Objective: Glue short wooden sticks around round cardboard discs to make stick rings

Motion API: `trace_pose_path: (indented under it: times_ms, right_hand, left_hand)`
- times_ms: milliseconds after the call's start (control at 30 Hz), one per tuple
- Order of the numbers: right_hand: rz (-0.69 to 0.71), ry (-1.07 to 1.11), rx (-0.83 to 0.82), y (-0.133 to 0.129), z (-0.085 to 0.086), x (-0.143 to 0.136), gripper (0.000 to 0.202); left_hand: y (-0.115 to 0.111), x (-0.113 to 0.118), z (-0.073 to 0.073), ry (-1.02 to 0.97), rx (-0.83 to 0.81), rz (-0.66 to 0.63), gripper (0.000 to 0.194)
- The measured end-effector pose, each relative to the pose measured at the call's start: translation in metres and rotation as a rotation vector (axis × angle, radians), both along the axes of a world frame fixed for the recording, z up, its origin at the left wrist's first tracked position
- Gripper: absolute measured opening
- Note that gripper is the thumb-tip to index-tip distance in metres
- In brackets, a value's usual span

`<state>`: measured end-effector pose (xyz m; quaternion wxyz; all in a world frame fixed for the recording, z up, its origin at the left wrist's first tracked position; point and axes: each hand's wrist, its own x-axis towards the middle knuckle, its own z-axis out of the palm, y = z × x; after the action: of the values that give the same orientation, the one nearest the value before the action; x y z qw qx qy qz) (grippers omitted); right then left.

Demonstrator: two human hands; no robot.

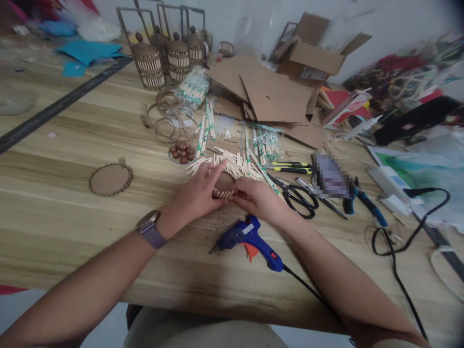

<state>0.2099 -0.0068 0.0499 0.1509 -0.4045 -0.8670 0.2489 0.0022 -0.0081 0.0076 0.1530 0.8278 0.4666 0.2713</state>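
My left hand, with a watch at its wrist, grips the left side of a small cardboard piece with a row of short wooden sticks along its near edge. On the right side of that piece, the fingers of my right hand are pressed together at its edge; their tips are partly hidden. Just beyond both hands lies a loose pile of short cut sticks. Nearest to me, a blue glue gun with an orange trigger rests on the table, its nozzle pointing left.
A cardboard disc with a braided rim lies left. A bowl of brown beads, wrapped chopsticks and stick lanterns stand behind. Black scissors, pliers, cardboard sheets and a black cable occupy the right.
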Motion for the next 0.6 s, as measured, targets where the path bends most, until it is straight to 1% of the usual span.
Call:
trace_pose_path:
  times_ms: [300,467,600]
  right_hand:
    - [0.056,0.035,0.037,0.0022,-0.0041,0.0028,0.013]
    - [0.086,-0.021,0.068,0.0036,-0.0055,0.004,0.013]
    - [0.096,-0.088,0.096,0.0033,-0.0003,0.004,0.01]
  left_hand:
    - [0.0001,-0.0002,0.0006,0.002,-0.005,-0.002,0.101]
    - [-0.001,0.001,0.001,0.01,-0.001,0.011,0.101]
    - [-0.0007,0.0007,-0.0003,0.001,-0.008,0.008,0.105]
